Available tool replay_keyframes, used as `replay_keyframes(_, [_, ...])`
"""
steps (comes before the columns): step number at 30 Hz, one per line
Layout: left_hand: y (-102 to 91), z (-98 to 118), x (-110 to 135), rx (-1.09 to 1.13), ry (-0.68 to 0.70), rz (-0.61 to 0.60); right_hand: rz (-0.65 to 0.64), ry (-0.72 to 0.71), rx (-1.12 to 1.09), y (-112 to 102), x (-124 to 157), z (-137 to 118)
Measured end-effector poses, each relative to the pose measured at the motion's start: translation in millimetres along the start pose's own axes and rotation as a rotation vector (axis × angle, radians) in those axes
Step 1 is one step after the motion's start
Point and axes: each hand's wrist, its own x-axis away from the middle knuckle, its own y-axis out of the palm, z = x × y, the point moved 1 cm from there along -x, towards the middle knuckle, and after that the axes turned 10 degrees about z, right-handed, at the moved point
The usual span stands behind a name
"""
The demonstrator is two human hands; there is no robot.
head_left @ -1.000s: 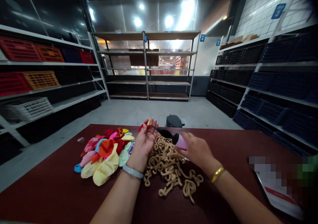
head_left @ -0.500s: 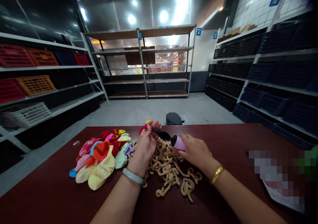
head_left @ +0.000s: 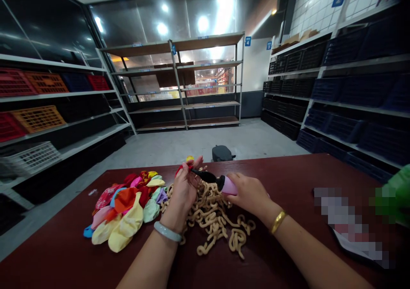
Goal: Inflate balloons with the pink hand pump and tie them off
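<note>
My left hand (head_left: 185, 190), with a pale bangle at its wrist, is closed on a small red balloon (head_left: 179, 168), its fingertips pinching it around the tip of a black nozzle. That nozzle belongs to a pink-purple hand pump (head_left: 229, 186), which my right hand (head_left: 251, 191) grips from the right. How far the tip sits inside the balloon is hidden by the fingers. Beneath both hands spreads a heap of beige, curled, rope-like pieces (head_left: 211, 220). Left of it lies a pile of deflated balloons (head_left: 126, 201) in many colours.
The dark red table (head_left: 272, 255) carries a blurred flat item (head_left: 349, 229) at right, with a green thing (head_left: 397, 193) beyond. A grey bag-like object (head_left: 222, 153) is on the floor behind the table. Racks with crates (head_left: 38, 122) line both sides; a bare-shelved rack (head_left: 208, 121) stands ahead.
The whole view has shifted and tilted slightly. My left hand has turned a little, showing more of the black nozzle against the red balloon; both hands keep their holds.
</note>
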Motion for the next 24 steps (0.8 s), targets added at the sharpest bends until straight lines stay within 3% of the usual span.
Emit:
replay_keyframes(4, [2.9, -2, 3, -0.012, -0.003, -0.061, -0.009, 0.005, -0.024, 0, 1, -1])
replay_keyframes(16, [10.9, -12, 15, -0.007, -0.109, -0.045, 0.031, 0.007, -0.066, 0, 0, 2])
replay_keyframes(19, [9.3, -18, 17, -0.033, -0.083, -0.053, 0.028, 0.018, -0.063, 2, 0, 4])
replay_keyframes(24, [4.7, -29, 20, -0.170, -0.066, 0.021, 0.032, 0.014, -0.023, 3, 0, 5])
